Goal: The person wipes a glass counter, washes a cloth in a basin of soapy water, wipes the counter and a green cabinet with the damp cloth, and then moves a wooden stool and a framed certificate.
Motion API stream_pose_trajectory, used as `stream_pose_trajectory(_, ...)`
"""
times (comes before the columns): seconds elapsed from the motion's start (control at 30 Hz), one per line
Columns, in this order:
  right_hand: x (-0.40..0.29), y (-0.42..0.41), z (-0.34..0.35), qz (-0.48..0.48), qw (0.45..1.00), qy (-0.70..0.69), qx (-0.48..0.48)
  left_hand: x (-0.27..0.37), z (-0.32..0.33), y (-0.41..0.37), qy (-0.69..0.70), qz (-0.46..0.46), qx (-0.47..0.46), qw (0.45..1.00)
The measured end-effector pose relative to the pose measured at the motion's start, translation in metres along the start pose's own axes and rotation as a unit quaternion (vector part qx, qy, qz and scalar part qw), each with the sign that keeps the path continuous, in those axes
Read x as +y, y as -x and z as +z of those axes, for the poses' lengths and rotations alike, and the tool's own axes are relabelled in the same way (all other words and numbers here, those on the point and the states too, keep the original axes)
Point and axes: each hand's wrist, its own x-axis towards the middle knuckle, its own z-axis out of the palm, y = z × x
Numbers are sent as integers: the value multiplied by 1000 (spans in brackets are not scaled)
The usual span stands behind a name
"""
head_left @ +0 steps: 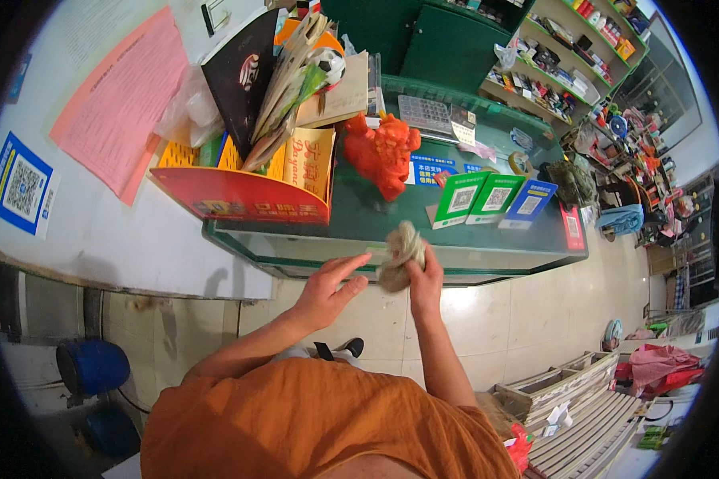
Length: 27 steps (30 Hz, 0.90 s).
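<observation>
My right hand [424, 281] grips a bunched, greyish-beige cloth [400, 257], slightly blurred, in front of the glass counter's near edge. Just left of the cloth, my left hand [331, 290] is held with its fingers apart and nothing in it. Beyond the cloth, a glossy red-orange figurine [380, 152] stands on the green-edged glass counter [359, 209]. To its left is a red display box [245, 194] filled with papers, a black folder [242, 78] and a small toy football [328, 66].
Several payment-code stands, one a green stand [457, 200], line the counter's right part. Behind them lie a calculator [425, 114] and a tape roll [520, 163]. A slatted wooden bench [587, 431] stands at lower right, blue barrels [93, 366] at lower left. Stocked shelves [566, 54] rise behind.
</observation>
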Motion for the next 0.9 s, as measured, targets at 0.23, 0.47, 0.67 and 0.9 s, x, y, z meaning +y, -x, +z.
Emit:
stream_pose_trajectory(0.23, 61, -84, 33, -235, 819, 505, 141, -37, -46, 34, -71, -78, -37, 994)
stream_pose_trajectory(0.47, 62, -30, 109, -240, 904, 351, -39, -90, -82, 109, -54, -157, -135, 977)
stream_pose_trajectory(0.67, 49, -95, 103, -212, 898, 368, 117, -80, -109, 112, -65, -189, -37, 979)
stream_pose_trajectory(0.9, 77, -50, 118, -283, 827, 486, 14, -81, -117, 124, -95, -171, -28, 980)
